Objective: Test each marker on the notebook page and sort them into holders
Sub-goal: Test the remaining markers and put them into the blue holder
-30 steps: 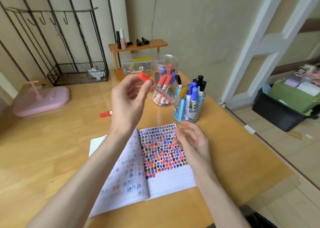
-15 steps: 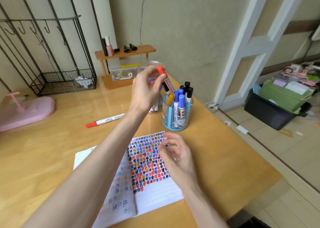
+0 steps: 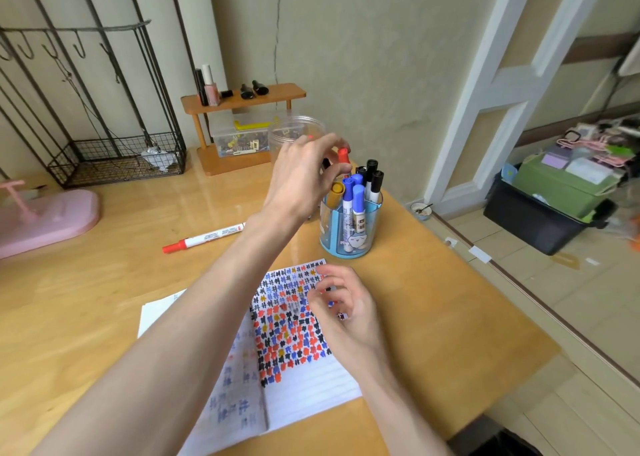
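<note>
My left hand pinches a red-capped marker upright, right at the rim of the blue divided holder, which holds blue, black and yellow markers. Behind my hand stands a clear plastic jar, its contents mostly hidden. My right hand hovers over the open notebook with loosely curled fingers and holds nothing. The page is covered with red, blue, black and yellow test marks. A second red marker lies on the wooden table, left of the holder.
A pink object sits at the table's left edge. At the back stand a wire rack and a small wooden shelf with bottles over a clear box. On the right the table edge drops to the floor, where a black bin stands.
My left hand has carried the red marker from above the notebook forward and down to the blue holder's top. My right hand stays over the page.
</note>
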### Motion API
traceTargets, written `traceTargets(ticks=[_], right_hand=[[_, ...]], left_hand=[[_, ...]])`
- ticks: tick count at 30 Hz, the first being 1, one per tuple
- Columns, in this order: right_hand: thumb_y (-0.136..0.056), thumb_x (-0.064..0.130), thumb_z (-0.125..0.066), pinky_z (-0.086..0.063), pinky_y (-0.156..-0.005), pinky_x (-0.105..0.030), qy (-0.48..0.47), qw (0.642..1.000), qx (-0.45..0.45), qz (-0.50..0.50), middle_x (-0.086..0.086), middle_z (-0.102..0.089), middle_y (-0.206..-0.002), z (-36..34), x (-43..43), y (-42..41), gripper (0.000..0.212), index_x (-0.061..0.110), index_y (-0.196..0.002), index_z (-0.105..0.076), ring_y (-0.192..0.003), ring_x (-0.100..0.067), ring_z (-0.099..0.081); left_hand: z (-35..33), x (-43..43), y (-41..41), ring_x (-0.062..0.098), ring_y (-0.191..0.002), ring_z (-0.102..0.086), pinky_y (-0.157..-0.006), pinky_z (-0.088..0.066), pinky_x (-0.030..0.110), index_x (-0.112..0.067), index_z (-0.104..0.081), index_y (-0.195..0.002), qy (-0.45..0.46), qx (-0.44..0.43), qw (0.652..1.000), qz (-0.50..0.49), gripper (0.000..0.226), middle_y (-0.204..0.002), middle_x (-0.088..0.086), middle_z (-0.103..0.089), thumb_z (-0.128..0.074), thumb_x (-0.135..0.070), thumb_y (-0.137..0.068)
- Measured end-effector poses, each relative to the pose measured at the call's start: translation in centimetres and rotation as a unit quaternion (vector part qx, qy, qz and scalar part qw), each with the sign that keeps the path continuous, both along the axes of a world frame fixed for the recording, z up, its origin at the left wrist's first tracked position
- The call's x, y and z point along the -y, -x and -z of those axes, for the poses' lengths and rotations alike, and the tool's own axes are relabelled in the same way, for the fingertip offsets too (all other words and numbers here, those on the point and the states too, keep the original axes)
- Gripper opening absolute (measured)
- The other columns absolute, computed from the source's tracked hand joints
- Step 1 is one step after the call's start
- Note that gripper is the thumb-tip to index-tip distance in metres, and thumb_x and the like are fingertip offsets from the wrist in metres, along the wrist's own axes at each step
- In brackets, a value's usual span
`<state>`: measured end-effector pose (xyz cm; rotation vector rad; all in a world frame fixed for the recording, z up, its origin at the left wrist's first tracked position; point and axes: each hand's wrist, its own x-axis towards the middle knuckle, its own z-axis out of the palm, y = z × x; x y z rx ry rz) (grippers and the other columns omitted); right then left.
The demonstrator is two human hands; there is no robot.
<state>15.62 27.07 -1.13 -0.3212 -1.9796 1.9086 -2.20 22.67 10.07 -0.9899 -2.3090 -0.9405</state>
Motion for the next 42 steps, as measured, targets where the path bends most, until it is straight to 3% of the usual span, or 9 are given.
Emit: traceTargets(ticks=[6, 11, 13, 17, 23, 28, 32, 37, 42], right_hand=[[-0.091, 0.010, -0.073, -0.051, -0.072, -0.024, -0.011, 1.000, 0.001, 0.000, 0.010, -0.068, -0.094, 0.0, 0.0, 0.0, 0.028, 0.030, -0.109, -0.068, -0.083, -0.012, -0.067], [-0.091, 0.010, -0.072, -0.050, -0.071, -0.024, -0.015, 1.000, -0.003, -0.001, 0.008, -0.068, -0.094, 0.1, -0.1, -0.1, 0.027, 0.030, -0.109, -0.068, -0.083, -0.013, -0.067], [-0.091, 0.010, -0.072, -0.050, -0.071, -0.024, -0.017, 1.000, -0.003, -0.001, 0.009, -0.068, -0.094, 0.1, -0.1, -0.1, 0.027, 0.030, -0.109, -0.068, -0.083, -0.013, -0.067], [-0.091, 0.009, -0.072, -0.050, -0.070, -0.022, -0.023, 1.000, -0.004, -0.001, 0.010, -0.067, -0.093, 0.0, 0.0, -0.1, 0.027, 0.029, -0.109, -0.068, -0.082, -0.014, -0.067], [-0.091, 0.010, -0.072, -0.049, -0.069, -0.021, -0.024, 1.000, -0.003, -0.002, 0.009, -0.067, -0.093, 0.0, 0.1, -0.1, 0.026, 0.030, -0.108, -0.068, -0.081, -0.014, -0.066], [-0.091, 0.009, -0.072, -0.049, -0.069, -0.022, -0.025, 1.000, -0.002, -0.002, 0.007, -0.067, -0.094, -0.1, 0.1, -0.1, 0.027, 0.029, -0.109, -0.068, -0.082, -0.015, -0.066], [-0.091, 0.009, -0.071, -0.050, -0.069, -0.024, -0.027, 1.000, -0.001, 0.000, 0.007, -0.067, -0.093, -0.1, 0.1, 0.0, 0.027, 0.028, -0.110, -0.069, -0.081, -0.015, -0.066], [-0.091, 0.009, -0.071, -0.049, -0.068, -0.023, -0.029, 1.000, 0.000, -0.004, 0.008, -0.068, -0.093, -0.2, 0.1, -0.1, 0.027, 0.028, -0.110, -0.068, -0.081, -0.014, -0.066], [-0.091, 0.007, -0.071, -0.050, -0.068, -0.022, -0.024, 1.000, 0.000, -0.007, 0.006, -0.068, -0.093, -0.1, 0.0, -0.2, 0.027, 0.027, -0.110, -0.069, -0.081, -0.017, -0.066]], left_hand=[[0.0, 0.3, 0.1, 0.019, -0.105, -0.061, -0.096, -0.047, 0.046, -0.028, -0.070, -0.130, 0.005, -0.013, 1.000, 0.009, 0.032, -0.100, -0.013, -0.078, -0.069, -0.033, -0.099], [-0.4, 1.4, -0.1, -0.002, -0.098, -0.062, -0.087, -0.044, 0.012, -0.018, -0.062, -0.144, -0.149, 0.010, 0.988, 0.040, 0.041, -0.109, -0.010, -0.074, -0.062, -0.019, -0.103], [-0.5, 2.1, -0.1, -0.002, -0.100, -0.061, -0.088, -0.045, 0.013, -0.016, -0.057, -0.148, -0.177, 0.007, 0.983, 0.050, 0.044, -0.114, -0.002, -0.072, -0.058, -0.015, -0.104], [-0.2, 3.2, -0.2, 0.013, -0.099, -0.061, -0.089, -0.049, 0.024, -0.015, -0.053, -0.151, -0.212, -0.012, 0.976, 0.053, 0.044, -0.114, 0.007, -0.068, -0.054, -0.017, -0.107], [1.4, 3.5, 0.0, -0.001, -0.091, -0.060, -0.081, -0.043, 0.014, -0.016, -0.060, -0.145, -0.189, 0.030, 0.980, 0.052, 0.041, -0.112, -0.001, -0.072, -0.059, -0.015, -0.104], [2.8, 2.9, -0.6, 0.005, -0.086, -0.057, -0.078, -0.043, 0.020, -0.025, -0.060, -0.146, -0.108, 0.033, 0.991, 0.078, 0.045, -0.102, -0.004, -0.069, -0.062, -0.014, -0.102], [3.8, 3.1, -1.0, 0.007, -0.094, -0.066, -0.084, -0.050, 0.025, -0.028, -0.059, -0.145, -0.055, 0.043, 0.994, 0.081, 0.047, -0.101, -0.011, -0.071, -0.069, -0.021, -0.100], [4.5, 3.5, -1.1, -0.001, -0.103, -0.067, -0.078, -0.040, 0.001, -0.030, -0.060, -0.142, -0.054, 0.071, 0.994, 0.062, 0.045, -0.103, -0.018, -0.071, -0.071, -0.029, -0.098], [4.3, 5.1, -1.4, -0.002, -0.093, -0.067, -0.074, -0.038, 0.004, -0.030, -0.062, -0.139, -0.071, 0.062, 0.995, 0.040, 0.040, -0.106, -0.019, -0.072, -0.070, -0.027, -0.100]])
